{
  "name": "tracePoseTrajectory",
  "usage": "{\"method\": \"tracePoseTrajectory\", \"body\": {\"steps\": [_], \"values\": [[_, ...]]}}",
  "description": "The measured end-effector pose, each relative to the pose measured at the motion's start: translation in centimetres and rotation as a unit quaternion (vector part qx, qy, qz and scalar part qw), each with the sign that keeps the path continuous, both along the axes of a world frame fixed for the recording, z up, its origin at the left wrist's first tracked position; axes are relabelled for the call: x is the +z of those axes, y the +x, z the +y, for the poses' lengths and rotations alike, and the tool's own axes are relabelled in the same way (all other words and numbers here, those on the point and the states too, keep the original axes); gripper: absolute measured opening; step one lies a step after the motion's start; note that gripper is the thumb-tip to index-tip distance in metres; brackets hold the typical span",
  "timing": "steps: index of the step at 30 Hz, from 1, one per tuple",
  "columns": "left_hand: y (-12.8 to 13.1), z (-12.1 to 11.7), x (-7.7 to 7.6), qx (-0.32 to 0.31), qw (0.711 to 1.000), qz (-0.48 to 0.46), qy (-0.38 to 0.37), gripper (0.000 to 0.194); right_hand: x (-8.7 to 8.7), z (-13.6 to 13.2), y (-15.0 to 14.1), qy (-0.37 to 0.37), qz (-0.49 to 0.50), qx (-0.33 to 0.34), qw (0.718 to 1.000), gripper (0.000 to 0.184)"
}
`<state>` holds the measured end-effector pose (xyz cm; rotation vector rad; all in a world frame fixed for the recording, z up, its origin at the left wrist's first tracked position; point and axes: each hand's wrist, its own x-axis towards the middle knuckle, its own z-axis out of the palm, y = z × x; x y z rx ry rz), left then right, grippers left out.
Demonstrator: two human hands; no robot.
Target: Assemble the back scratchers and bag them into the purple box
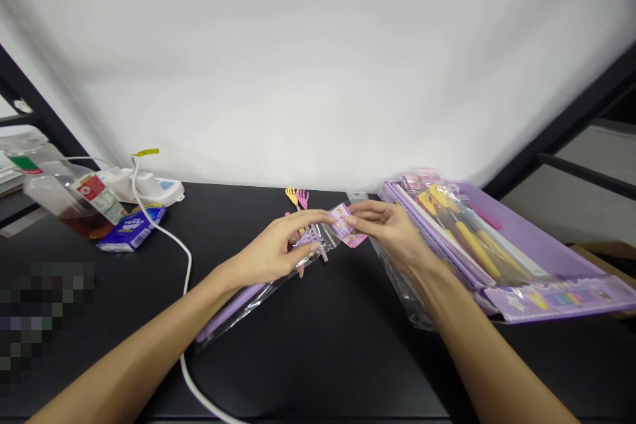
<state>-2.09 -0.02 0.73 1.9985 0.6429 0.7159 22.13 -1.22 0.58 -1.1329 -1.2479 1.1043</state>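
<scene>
Above the middle of the table, my left hand [275, 248] is closed around a clear plastic sleeve with a purple back scratcher [233, 310] inside. Its purple handle slants down to the left, and part of it is hidden by the hand. Between thumb and fingers, my right hand [392, 228] pinches a small purple printed card [340, 220] at the sleeve's end. A pinkish piece shows just below the card. Behind my left hand, the claw heads of a yellow back scratcher [292, 196] and a pink back scratcher [303, 198] stick out. A clear plastic bag [405, 291] lies under my right forearm.
On the right, a purple display box [517, 228] holds bagged yellow back scratchers [472, 245]. At left are a bottle [74, 202] with brown liquid, a blue packet [133, 228] and a white power strip [169, 191]. A white cable [186, 258] crosses the black table [318, 358].
</scene>
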Motion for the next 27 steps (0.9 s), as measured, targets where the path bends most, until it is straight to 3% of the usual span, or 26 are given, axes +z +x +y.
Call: {"method": "tracePoseTrajectory", "body": {"steps": [4,9,13,20,24,27], "values": [[0.1,-0.3,0.2,0.015,1.0,0.021,-0.019,0.04,0.2,-0.3,-0.5,-0.019,0.027,0.001,0.999,0.032],[0.1,-0.2,0.0,0.028,0.999,-0.005,-0.023,0.037,0.8,-0.8,-1.0,-0.054,0.035,0.052,0.997,0.031],[0.0,-0.1,0.0,0.025,1.0,0.001,-0.011,0.037,0.5,-0.6,-0.7,-0.047,0.006,0.027,0.999,0.034],[0.2,0.0,-0.3,0.031,0.999,-0.014,0.006,0.035,-0.5,-0.2,-1.2,0.071,-0.065,-0.051,0.994,0.036],[0.2,0.1,-0.5,0.038,0.999,-0.027,0.005,0.034,-0.3,-0.7,-2.2,0.046,-0.102,0.013,0.994,0.033],[0.2,0.0,-0.6,0.047,0.998,-0.029,0.0,0.035,-0.4,-0.8,-2.5,0.024,-0.114,0.019,0.993,0.038]]}}
